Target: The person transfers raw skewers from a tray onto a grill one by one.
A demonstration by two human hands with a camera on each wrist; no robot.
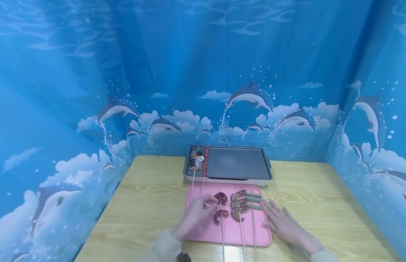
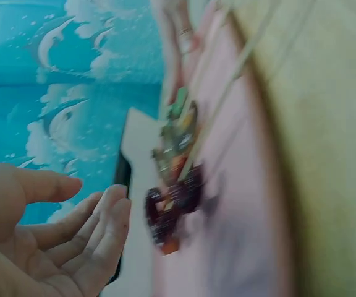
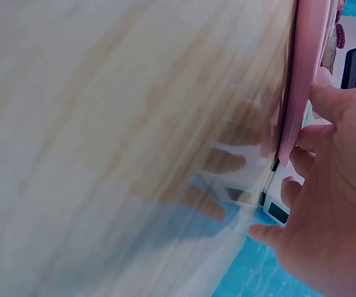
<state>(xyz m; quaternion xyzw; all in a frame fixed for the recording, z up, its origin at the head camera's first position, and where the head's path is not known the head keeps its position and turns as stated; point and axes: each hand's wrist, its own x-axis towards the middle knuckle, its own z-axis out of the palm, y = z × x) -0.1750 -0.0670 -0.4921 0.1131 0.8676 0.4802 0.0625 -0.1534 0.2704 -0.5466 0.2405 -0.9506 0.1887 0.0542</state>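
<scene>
On a pink tray [image 1: 203,233] lie three wooden skewers: one with dark red curled pieces [image 1: 221,215], one with shrimp [image 1: 236,214] and one with green bean-like pieces [image 1: 253,207]. Just left of the dark red pieces is my left hand [image 1: 198,214], thumb and fingers apart. The left wrist view shows nothing between those fingers; the dark red pieces [image 2: 193,189] are beyond the fingertips, blurred. At the tray's right edge is my right hand [image 1: 283,222], fingers extended. Its thumb [image 3: 329,102] lies along the pink rim [image 3: 301,74] in the right wrist view.
Behind the tray stands a black griddle [image 1: 237,163] with a light base. On its left side lie a skewer of silvery, fish-like chunks [image 1: 196,161] and a thin red skewer [image 1: 205,160]. A wood-grain table [image 1: 137,203] carries everything, with a blue dolphin curtain [image 1: 190,72] around it.
</scene>
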